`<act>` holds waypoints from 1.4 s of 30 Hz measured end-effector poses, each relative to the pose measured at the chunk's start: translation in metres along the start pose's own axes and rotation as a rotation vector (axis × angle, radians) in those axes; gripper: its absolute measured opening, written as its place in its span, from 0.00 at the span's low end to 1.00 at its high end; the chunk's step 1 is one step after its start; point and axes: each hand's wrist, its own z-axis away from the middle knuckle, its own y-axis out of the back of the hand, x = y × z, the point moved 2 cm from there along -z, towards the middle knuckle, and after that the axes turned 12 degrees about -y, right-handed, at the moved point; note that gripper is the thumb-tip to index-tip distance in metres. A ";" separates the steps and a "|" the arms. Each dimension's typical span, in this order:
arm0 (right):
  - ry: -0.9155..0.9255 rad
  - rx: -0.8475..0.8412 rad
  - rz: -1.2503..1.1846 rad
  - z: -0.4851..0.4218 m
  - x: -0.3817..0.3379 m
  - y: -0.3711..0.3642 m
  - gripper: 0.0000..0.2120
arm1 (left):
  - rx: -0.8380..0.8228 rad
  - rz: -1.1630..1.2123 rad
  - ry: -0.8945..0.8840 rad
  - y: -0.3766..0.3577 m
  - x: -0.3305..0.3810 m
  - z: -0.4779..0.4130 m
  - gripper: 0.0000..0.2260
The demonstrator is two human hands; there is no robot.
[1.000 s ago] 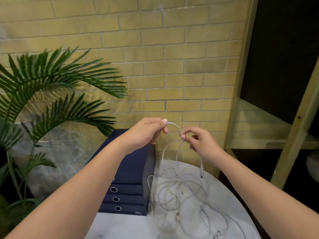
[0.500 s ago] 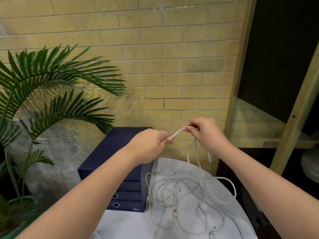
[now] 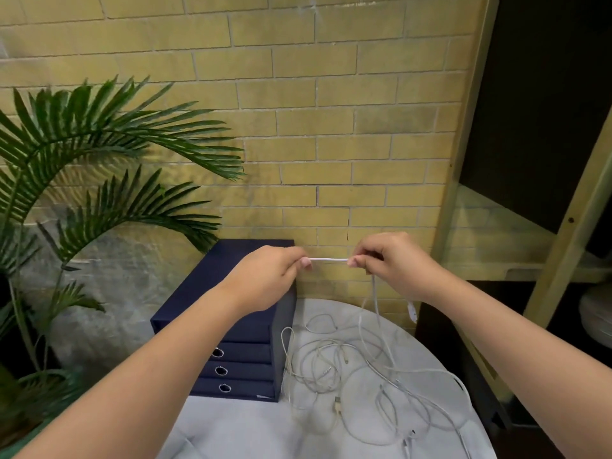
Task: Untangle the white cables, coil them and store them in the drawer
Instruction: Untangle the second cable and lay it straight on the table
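A short stretch of white cable [image 3: 329,260] runs taut and level between my left hand [image 3: 270,276] and my right hand [image 3: 394,265], both pinching it above the back of the table. From my right hand the cable hangs down, with a plug [image 3: 412,311] dangling at the right. Its strands drop into a loose tangle of white cables [image 3: 357,376] lying on the round white table [image 3: 238,429]. A dark blue drawer unit [image 3: 245,362] with ring pulls stands at the left of the tangle, all its drawers shut.
A yellow brick wall [image 3: 298,127] rises behind the table. A palm plant [image 3: 82,154] spreads at the left. A wooden shelf frame [image 3: 563,226] stands at the right, with a pale round object [image 3: 596,313] low on it.
My hands have moved apart and pulled the held stretch of cable from a loop into a straight level line. The view has tilted, so the table and drawer unit sit lower in it.
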 end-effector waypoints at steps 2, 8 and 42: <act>0.050 -0.049 0.021 0.004 -0.006 -0.003 0.06 | 0.009 0.029 0.029 -0.001 -0.004 0.000 0.12; 0.014 -0.048 0.033 0.000 0.000 0.001 0.05 | -0.046 0.065 0.029 0.004 -0.007 0.008 0.13; -0.010 -0.251 0.371 -0.013 -0.016 -0.008 0.09 | 0.077 0.580 0.124 -0.045 0.026 0.013 0.13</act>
